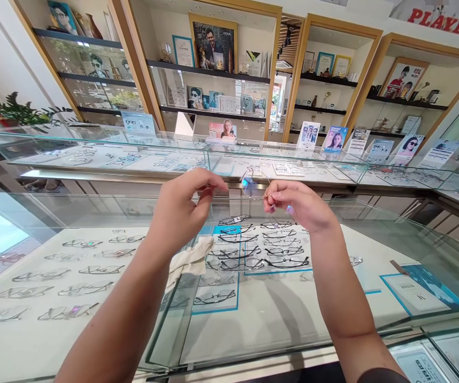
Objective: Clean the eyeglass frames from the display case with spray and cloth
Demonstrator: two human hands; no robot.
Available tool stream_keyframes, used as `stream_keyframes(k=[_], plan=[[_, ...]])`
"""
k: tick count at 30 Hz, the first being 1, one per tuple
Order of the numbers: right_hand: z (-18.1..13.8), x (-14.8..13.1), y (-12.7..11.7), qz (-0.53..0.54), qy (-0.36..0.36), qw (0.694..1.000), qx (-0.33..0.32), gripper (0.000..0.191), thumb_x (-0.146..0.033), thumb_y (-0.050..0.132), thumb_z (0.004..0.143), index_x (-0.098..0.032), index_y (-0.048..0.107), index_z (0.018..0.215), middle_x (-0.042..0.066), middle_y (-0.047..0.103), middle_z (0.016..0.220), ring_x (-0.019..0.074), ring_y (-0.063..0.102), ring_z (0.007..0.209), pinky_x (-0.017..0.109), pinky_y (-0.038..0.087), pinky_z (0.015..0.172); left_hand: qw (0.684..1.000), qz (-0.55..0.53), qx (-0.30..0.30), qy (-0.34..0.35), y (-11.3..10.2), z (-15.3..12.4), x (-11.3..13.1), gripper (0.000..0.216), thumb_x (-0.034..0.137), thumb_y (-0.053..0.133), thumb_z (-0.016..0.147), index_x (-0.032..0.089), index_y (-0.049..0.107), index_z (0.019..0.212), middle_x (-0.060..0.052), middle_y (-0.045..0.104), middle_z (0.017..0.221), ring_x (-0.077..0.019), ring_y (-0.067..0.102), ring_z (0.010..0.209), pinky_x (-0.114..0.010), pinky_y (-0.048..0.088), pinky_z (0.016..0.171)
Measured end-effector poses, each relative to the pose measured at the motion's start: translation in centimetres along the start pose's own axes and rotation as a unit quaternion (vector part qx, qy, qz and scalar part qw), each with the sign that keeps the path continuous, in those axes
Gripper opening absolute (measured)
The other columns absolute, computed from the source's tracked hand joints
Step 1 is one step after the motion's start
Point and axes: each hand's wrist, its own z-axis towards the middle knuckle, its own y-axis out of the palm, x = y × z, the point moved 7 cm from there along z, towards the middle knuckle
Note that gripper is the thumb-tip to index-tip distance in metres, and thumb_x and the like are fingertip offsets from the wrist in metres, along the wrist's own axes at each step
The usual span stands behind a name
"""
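Observation:
A pair of thin-rimmed eyeglasses [249, 186] with clear lenses, one catching a blue reflection, is raised above the glass counter. My right hand [293, 199] pinches it at the rim between thumb and fingers; one lens is partly behind the fingers. To the left, my left hand [189, 205] is apart from the eyeglasses, its fingers loosely curved with nothing visible in them. Beneath that hand, a cream cloth [191, 258] lies on the counter top. Rows of dark-framed glasses [241, 263] rest inside the display case below.
The glass display case [269, 330] spans the foreground, holding more frames [80, 287] at left and a blue-edged card [416, 292] at right. Behind it stands another glass counter [133, 175] with upright advertising cards [308, 135]. Wooden shelving [209, 72] lines the wall.

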Motion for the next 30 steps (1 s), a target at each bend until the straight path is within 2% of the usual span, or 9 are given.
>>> stream_keyframes(k=[3, 5, 7, 9, 11, 15, 20, 30], plan=[[0.0, 0.2, 0.0, -0.006, 0.007, 1.000, -0.015, 0.018, -0.035, 0.073, 0.091, -0.023, 0.073, 0.078, 0.002, 0.073, 0.080, 0.0169, 0.065, 0.078, 0.033, 0.049, 0.074, 0.999, -0.039, 0.027, 0.027, -0.1, -0.1, 0.6, 0.032, 0.007, 0.054, 0.090, 0.027, 0.075, 0.101, -0.002, 0.078, 0.098, -0.0201, 0.073, 0.089, -0.037, 0.058, 0.079], [-0.1, 0.2, 0.1, -0.012, 0.007, 1.000, -0.024, 0.019, -0.035, 0.073, 0.092, -0.023, 0.073, 0.079, 0.002, 0.073, 0.081, 0.0167, 0.065, 0.078, 0.032, 0.049, 0.074, 0.995, -0.063, 0.025, 0.068, 0.2, -0.1, 1.4, 0.034, 0.012, 0.060, 0.093, 0.028, 0.074, 0.120, -0.006, 0.077, 0.115, -0.0228, 0.073, 0.104, -0.039, 0.062, 0.088], [-0.2, 0.1, 0.1, -0.017, 0.008, 0.999, -0.033, 0.019, -0.036, 0.072, 0.093, -0.023, 0.073, 0.079, 0.002, 0.074, 0.081, 0.0167, 0.066, 0.078, 0.032, 0.050, 0.075, 0.991, -0.057, -0.004, 0.118, 1.1, -0.3, 2.5, 0.049, 0.024, 0.073, 0.093, 0.027, 0.065, 0.142, -0.010, 0.071, 0.137, -0.0280, 0.069, 0.125, -0.044, 0.061, 0.101], [-0.4, -0.1, 0.2, -0.022, 0.010, 0.999, -0.042, 0.019, -0.035, 0.071, 0.094, -0.023, 0.073, 0.079, 0.002, 0.074, 0.080, 0.0171, 0.066, 0.079, 0.033, 0.050, 0.076, 0.989, -0.027, -0.027, 0.146, 2.0, -0.5, 3.2, 0.069, 0.037, 0.085, 0.089, 0.026, 0.057, 0.151, -0.013, 0.067, 0.145, -0.0315, 0.065, 0.132, -0.048, 0.059, 0.109], [-0.5, -0.2, 0.4, -0.026, 0.013, 0.998, -0.049, 0.019, -0.034, 0.071, 0.094, -0.023, 0.072, 0.079, 0.002, 0.075, 0.080, 0.0173, 0.066, 0.078, 0.033, 0.050, 0.077, 0.989, -0.005, -0.011, 0.149, 2.4, -0.7, 3.4, 0.069, 0.044, 0.088, 0.088, 0.025, 0.060, 0.148, -0.013, 0.071, 0.139, -0.0306, 0.069, 0.126, -0.048, 0.059, 0.109], [-0.7, -0.4, 0.5, -0.031, 0.017, 0.998, -0.053, 0.020, -0.034, 0.070, 0.095, -0.023, 0.071, 0.078, 0.002, 0.073, 0.079, 0.0172, 0.065, 0.076, 0.034, 0.049, 0.076, 0.992, 0.025, 0.026, 0.122, 2.4, -0.8, 3.0, 0.055, 0.051, 0.086, 0.090, 0.025, 0.068, 0.135, -0.010, 0.078, 0.122, -0.0270, 0.075, 0.111, -0.043, 0.061, 0.103], [-0.8, -0.6, 0.4, -0.040, 0.013, 0.997, -0.059, 0.021, -0.034, 0.070, 0.095, -0.023, 0.071, 0.078, 0.001, 0.072, 0.079, 0.0166, 0.065, 0.075, 0.034, 0.049, 0.077, 0.992, 0.034, 0.028, 0.119, 2.2, -0.7, 2.5, 0.060, 0.060, 0.088, 0.084, 0.024, 0.070, 0.129, -0.011, 0.079, 0.119, -0.0271, 0.076, 0.109, -0.043, 0.062, 0.102], [-0.9, -0.7, 0.5, -0.057, 0.009, 0.996, -0.067, 0.019, -0.029, 0.066, 0.096, -0.023, 0.070, 0.079, 0.001, 0.071, 0.079, 0.0169, 0.065, 0.075, 0.035, 0.050, 0.077, 0.986, -0.004, 0.036, 0.161, 1.8, -0.8, 2.7, 0.052, 0.046, 0.093, 0.083, 0.025, 0.072, 0.126, -0.008, 0.080, 0.119, -0.0243, 0.076, 0.108, -0.039, 0.062, 0.100]])
